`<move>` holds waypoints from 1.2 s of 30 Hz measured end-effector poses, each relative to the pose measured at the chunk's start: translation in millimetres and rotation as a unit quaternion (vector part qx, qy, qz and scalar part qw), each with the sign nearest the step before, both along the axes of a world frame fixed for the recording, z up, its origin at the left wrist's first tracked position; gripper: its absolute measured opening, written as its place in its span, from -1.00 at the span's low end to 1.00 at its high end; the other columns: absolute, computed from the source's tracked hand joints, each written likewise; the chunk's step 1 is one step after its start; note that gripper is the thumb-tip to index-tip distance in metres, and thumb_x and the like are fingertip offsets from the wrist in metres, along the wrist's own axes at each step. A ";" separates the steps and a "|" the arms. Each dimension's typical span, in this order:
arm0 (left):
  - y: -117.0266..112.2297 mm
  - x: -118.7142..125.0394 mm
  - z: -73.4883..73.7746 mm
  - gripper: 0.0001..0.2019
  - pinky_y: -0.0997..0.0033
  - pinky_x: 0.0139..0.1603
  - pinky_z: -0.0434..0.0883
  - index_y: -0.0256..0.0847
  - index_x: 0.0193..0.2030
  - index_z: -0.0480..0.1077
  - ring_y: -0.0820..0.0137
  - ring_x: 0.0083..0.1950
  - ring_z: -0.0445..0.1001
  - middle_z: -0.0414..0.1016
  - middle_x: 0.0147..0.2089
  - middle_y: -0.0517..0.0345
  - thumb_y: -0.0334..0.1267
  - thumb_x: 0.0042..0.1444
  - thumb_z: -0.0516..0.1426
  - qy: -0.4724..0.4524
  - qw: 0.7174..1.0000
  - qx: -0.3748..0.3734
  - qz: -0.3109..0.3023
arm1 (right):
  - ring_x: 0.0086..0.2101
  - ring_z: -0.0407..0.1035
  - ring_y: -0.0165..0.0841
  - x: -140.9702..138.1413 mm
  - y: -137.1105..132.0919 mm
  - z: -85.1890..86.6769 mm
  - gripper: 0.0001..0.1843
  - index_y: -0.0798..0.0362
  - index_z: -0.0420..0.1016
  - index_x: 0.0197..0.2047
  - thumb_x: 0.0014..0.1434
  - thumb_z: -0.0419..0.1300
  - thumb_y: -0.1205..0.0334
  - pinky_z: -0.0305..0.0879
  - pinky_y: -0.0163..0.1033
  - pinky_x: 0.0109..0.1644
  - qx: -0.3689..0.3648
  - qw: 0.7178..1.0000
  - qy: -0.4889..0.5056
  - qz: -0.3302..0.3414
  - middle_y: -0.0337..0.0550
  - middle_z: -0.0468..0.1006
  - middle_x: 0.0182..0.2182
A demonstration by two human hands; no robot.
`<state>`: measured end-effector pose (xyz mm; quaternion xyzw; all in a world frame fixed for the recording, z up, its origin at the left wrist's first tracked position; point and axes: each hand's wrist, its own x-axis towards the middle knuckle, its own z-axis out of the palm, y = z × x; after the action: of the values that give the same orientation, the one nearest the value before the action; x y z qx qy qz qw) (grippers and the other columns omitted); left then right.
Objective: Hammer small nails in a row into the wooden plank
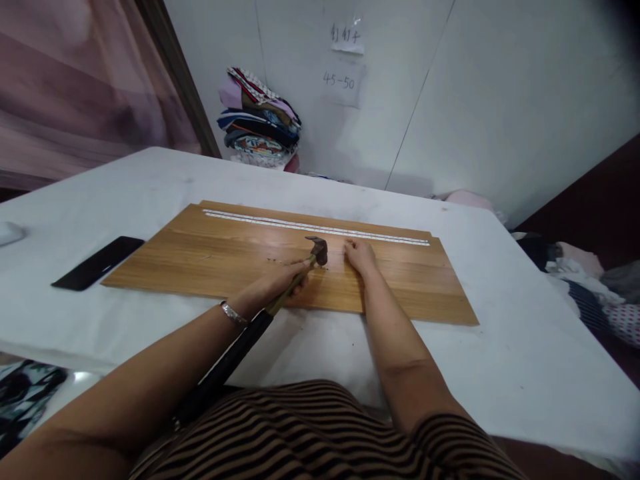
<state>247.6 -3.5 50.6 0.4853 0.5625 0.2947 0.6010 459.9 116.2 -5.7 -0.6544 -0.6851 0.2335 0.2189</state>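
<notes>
A claw hammer with a dark metal head and a black grip is in my left hand, which is closed around its shaft just below the head. The hammer's long handle slants back along my left forearm toward my body. Beneath it lies a flat brown wooden board. My right hand rests on the board right of the hammer head, its fingers drawn together in a pinch. Whatever may be between those fingertips is too small to tell. Small dark bits lie in a short row beside my left hand.
Two white marked strips run along the board's far side. A black flat object lies left of the board on the white-covered table. Folded clothes are stacked by the wall, and more fabric lies at right.
</notes>
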 end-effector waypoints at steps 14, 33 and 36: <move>-0.3 1.3 0.0 -0.66 0.50 -0.61 0.14 -0.16 -0.22 0.32 0.52 -0.59 0.23 0.34 -0.48 0.27 0.10 0.17 0.11 0.009 1.000 -0.019 0.012 | 0.06 0.51 -0.27 0.1 2.6 -1.2 -0.59 -0.02 0.62 0.16 0.37 0.07 0.23 0.34 -0.24 0.14 0.002 1.000 -0.005 0.001 -0.09 0.67 0.06; 0.4 0.1 0.7 -0.65 0.50 -0.60 0.12 -0.15 -0.17 0.32 0.53 -0.61 0.20 0.34 -0.48 0.30 0.10 0.15 0.13 -0.004 1.000 -0.023 0.013 | 0.01 0.52 -0.30 1.4 0.5 -1.2 -0.60 -0.08 0.62 0.16 0.38 0.06 0.21 0.33 -0.24 0.15 -0.005 1.000 0.013 0.002 -0.14 0.69 0.02; 0.1 0.2 0.4 -0.65 0.49 -0.59 0.13 -0.16 -0.19 0.32 0.53 -0.61 0.20 0.33 -0.49 0.30 0.11 0.15 0.13 -0.004 1.000 -0.020 0.011 | 0.02 0.52 -0.29 1.5 0.8 -1.1 -0.60 -0.07 0.62 0.17 0.38 0.07 0.20 0.33 -0.24 0.16 -0.007 1.000 0.011 0.002 -0.13 0.68 0.03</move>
<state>247.8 -3.3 51.1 0.4659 0.5715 0.2921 0.6090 461.4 117.0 -6.8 -0.6519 -0.6822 0.2461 0.2215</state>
